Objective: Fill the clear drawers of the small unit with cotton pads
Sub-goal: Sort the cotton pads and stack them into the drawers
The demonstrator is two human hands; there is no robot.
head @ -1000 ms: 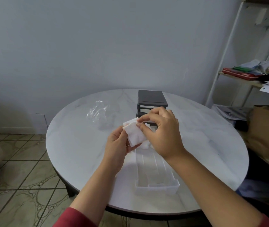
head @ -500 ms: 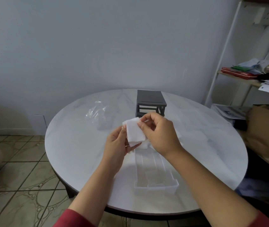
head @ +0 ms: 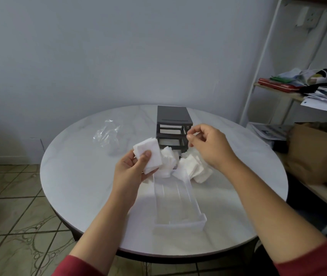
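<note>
My left hand [head: 130, 172] grips a stack of white cotton pads [head: 148, 154] above the table. Off to the right of the stack, my right hand [head: 208, 146] hovers in front of the dark grey drawer unit [head: 173, 118], thumb and forefinger pinched together; I cannot tell if a thin pad is between them. A clear drawer [head: 178, 204] lies pulled out on the round marble table [head: 79, 176], reaching from the unit toward me. Loose cotton pads [head: 192, 168] are heaped at its far end, just before the unit.
A crumpled clear plastic bag [head: 106, 136] lies left of the unit. A white shelf rack [head: 258, 76] with papers stands at the right, a brown paper bag [head: 316, 154] below it. Tiled floor shows on the left.
My right hand has let go of the pad stack and moved up and to the right. My left hand keeps the stack. The heap of loose pads is now uncovered.
</note>
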